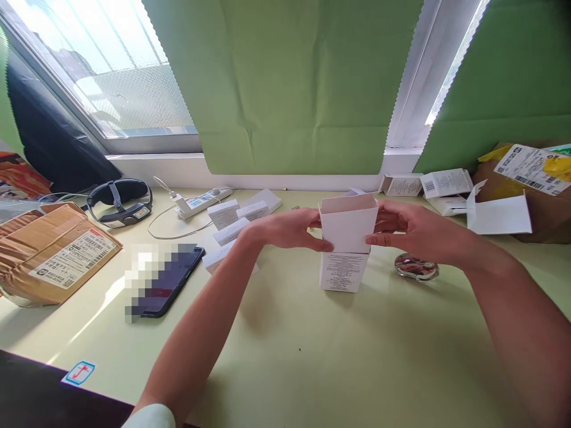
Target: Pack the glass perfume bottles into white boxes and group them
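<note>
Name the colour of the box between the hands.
White box, dark print low down; head view.

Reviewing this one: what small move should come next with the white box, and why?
Probably steady the white box with the left hand and ease the right hand up to its top edge, since both hands grip opposite sides of its upper part and the top appears open.

Phone (175, 284) on table (294, 386), left of box (343, 272)
</note>
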Demonstrator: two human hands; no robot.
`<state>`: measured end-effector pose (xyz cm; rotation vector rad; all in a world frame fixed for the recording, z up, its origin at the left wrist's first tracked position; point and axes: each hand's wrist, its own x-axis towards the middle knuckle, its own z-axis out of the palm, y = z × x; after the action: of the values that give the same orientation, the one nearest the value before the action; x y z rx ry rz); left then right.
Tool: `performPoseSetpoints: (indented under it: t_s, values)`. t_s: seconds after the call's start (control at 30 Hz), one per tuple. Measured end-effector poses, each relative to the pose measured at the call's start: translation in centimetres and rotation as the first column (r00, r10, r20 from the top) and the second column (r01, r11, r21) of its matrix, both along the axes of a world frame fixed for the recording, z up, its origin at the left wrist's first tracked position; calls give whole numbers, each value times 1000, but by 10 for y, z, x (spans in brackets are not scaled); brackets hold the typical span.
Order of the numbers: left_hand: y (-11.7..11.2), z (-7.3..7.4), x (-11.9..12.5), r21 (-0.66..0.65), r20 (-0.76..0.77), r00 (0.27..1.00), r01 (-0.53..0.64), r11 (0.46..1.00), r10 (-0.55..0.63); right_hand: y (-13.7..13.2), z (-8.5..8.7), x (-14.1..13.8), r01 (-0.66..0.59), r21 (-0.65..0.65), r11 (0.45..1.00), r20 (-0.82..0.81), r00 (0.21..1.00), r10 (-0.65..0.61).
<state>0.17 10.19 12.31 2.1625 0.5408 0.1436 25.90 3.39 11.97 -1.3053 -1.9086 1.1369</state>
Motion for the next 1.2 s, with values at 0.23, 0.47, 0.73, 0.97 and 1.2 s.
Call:
performPoseSetpoints:
  t_s: [0.23,0.47,0.73,0.97,1.2]
  values:
    - [0,1,0,21,-6,1000,18,1000,-18,2,-5,0,6,-18,1000,-37,999,-7]
    - [3,-1,-2,43,12,1000,9,999,-10,4,-10,-3,7,-30,1000,-165,986,-12]
    - [-4,9,-3,34,-42,995,-91,995,92,3,-8,-4,50,78,996,87,995,-57]
    - [-4,10,-3,-25,-23,995,-99,995,98,3,-9,-6,64,154,986,235,967,-100]
    - [-5,10,-5,-113,-23,986,-167,980,165,5,-11,-5,47,168,985,308,946,-98]
